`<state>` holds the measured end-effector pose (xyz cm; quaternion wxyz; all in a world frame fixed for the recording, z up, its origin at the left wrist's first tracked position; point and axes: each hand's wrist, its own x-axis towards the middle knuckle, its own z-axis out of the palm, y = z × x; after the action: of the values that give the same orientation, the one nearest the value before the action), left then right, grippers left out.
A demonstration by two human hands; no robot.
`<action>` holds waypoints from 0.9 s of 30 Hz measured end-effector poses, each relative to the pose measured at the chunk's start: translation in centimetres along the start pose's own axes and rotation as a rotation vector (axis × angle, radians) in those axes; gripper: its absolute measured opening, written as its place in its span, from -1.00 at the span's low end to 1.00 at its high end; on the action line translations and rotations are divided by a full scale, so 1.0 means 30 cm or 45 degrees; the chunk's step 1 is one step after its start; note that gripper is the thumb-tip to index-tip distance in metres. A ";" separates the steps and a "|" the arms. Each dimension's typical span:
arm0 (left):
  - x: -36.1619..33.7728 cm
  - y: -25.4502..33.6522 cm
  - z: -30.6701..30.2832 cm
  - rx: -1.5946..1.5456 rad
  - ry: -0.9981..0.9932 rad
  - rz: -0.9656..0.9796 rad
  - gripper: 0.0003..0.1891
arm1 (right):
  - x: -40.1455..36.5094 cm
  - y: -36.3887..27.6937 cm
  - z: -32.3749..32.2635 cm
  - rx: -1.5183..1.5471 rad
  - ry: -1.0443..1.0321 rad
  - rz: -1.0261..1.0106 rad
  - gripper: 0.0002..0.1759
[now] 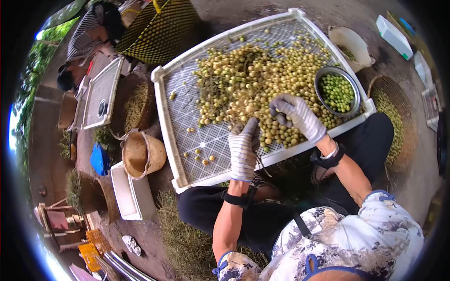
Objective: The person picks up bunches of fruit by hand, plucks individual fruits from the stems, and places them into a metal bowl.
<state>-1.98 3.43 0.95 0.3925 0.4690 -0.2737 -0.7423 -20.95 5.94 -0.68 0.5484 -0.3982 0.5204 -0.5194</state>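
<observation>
A large white mesh tray point(180, 152) lies tilted in front of me, heaped with small round yellow-green fruits point(290, 79) and thin stems point(218, 89). My left hand point(242, 152), in a striped glove with grey fingertips, is closed at the near edge of the pile. A thin dark strand trails just below it. Over the fruits to the right, my right hand point(302, 117), gloved alike, has its fingers curled inward. What sits in the fingers of either hand I cannot tell. Beside the right hand, a metal bowl point(358, 100) of greener fruits rests on the tray.
A woven basket of fruits point(408, 126) stands at the right, near a pale basin point(358, 40). Left of the tray are a bucket point(159, 152), a white box point(136, 206) and a blue bag point(99, 159). Another person point(86, 40) bends beside a yellow-black basket point(164, 35). Stripped stems point(183, 229) lie below.
</observation>
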 end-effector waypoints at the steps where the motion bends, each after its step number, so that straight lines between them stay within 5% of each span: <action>1: 0.003 -0.004 0.004 0.048 -0.016 0.018 -0.86 | 0.017 0.005 -0.006 -0.051 0.021 -0.063 -0.61; 7: 0.000 -0.042 0.022 0.311 0.040 0.269 -0.78 | 0.042 -0.047 0.037 -0.362 -0.268 0.041 -0.67; 11: -0.013 -0.002 0.032 0.145 -0.072 0.096 -0.88 | 0.024 -0.008 0.025 0.317 -0.251 0.273 -0.74; 15: -0.007 0.012 0.010 -0.049 -0.225 0.009 -0.72 | 0.045 0.081 -0.042 0.784 -0.126 0.200 -0.70; 21: -0.019 0.023 0.034 -0.066 -0.285 -0.077 -0.80 | -0.007 0.098 -0.072 0.202 -0.136 0.101 -0.52; 24: -0.016 0.012 0.028 0.003 -0.269 -0.119 -0.83 | -0.013 0.063 0.001 0.399 -0.076 0.188 -0.52; 27: -0.007 0.003 0.019 0.040 -0.260 -0.136 -0.82 | 0.049 0.076 -0.004 0.256 -0.353 0.153 -0.55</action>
<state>-2.42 3.58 1.37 0.3150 0.4111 -0.2986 -0.8016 -20.84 4.83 -3.16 0.6819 -0.3774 0.4082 -0.4753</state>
